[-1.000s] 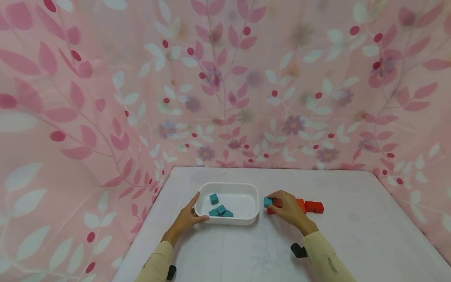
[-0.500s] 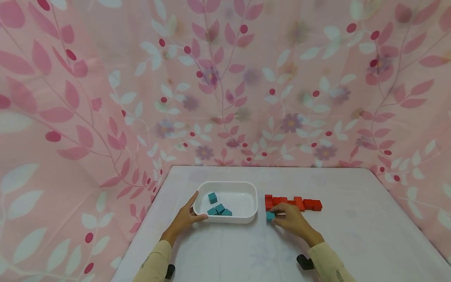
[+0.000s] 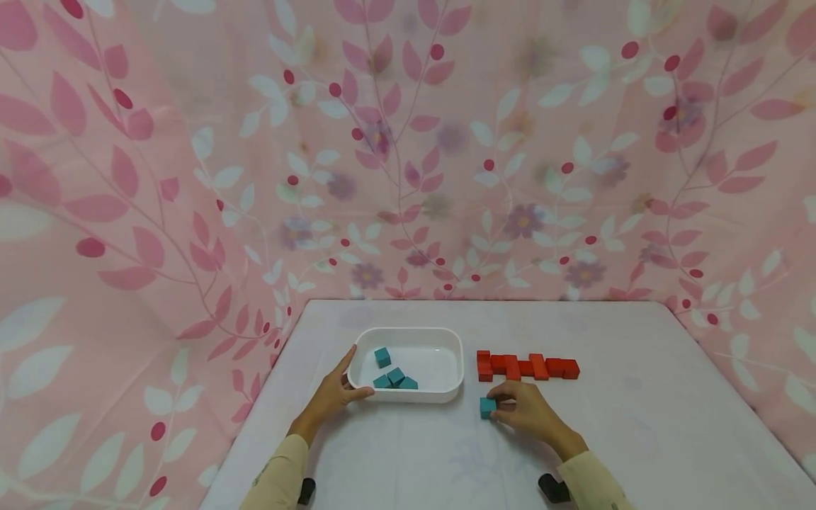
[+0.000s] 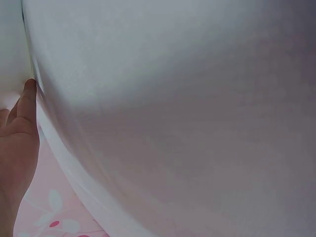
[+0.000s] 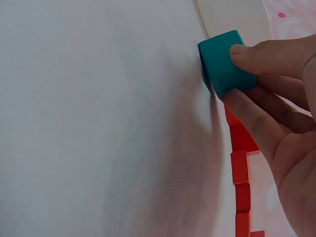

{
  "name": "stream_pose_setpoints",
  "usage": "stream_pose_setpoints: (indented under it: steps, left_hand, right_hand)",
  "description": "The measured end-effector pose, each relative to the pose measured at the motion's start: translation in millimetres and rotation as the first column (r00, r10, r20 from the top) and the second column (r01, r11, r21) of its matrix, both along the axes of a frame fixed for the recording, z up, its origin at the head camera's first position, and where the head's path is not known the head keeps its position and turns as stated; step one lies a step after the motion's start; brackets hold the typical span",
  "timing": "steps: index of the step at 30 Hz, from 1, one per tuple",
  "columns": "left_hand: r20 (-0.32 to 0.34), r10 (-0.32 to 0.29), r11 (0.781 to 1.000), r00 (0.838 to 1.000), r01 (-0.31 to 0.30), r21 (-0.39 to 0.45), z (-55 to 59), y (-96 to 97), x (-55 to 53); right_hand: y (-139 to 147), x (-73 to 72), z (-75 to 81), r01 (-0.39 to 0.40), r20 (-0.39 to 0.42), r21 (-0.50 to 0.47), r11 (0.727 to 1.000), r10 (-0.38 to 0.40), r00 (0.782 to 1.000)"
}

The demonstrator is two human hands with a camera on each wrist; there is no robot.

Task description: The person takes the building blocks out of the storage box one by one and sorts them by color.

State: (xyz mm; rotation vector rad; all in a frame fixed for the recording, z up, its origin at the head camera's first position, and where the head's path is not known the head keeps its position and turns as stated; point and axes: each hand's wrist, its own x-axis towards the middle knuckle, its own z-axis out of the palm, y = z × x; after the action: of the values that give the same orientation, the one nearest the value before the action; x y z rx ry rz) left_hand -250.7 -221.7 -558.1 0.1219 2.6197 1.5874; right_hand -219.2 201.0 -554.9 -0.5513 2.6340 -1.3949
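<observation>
Pinching a teal cube (image 3: 487, 408), right hand (image 3: 528, 411) shows nearside of red blocks (image 3: 526, 367) in head view; left hand (image 3: 331, 394), thumb and forefinger spread wide, touches white tray (image 3: 421, 398) of teal blocks (image 3: 396, 376). Left wrist: fingers nearly straight against tray wall. Right wrist: teal cube between fingertips, worktop (image 5: 98, 123) contact unclear.

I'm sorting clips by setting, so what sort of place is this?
Probably a small curtained-off tabletop workspace, likely indoors: pink floral fabric lines the back and sides, a white-covered table stands in front, and on it is a white tray holding teal blocks. The room beyond doesn't show.
</observation>
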Motion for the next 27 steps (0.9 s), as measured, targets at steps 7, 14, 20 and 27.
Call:
stream_pose_setpoints:
  steps: [7, 14, 20, 27]
  left_hand:
    - [0.004, 0.006, 1.0, 1.0, -0.006, 0.003, 2.2, -0.8, 1.6]
    - [0.024, 0.004, 1.0, 1.0, -0.005, 0.019, -2.8, -3.0, 0.5]
    - [0.02, 0.0, 1.0, 1.0, 0.0, 0.011, -2.4, -2.6, 0.6]
    - [-0.005, -0.013, 0.999, 1.0, 0.013, 0.03, 1.1, -0.2, -0.3]
  right_hand:
    - [-5.2, 5.8, -5.3, 0.056, 0.046, 0.014, 0.998, -0.057, 0.997]
    - [-4.4, 8.3, -7.8, 0.065, 0.052, -0.009, 0.998, -0.065, 0.997]
    - [-1.5, 8.2, -8.0, 0.044, 0.054, -0.027, 0.999, -0.043, 0.998]
    - [1.1, 7.6, -7.1, 0.04, 0.047, -0.033, 0.999, -0.039, 0.998]
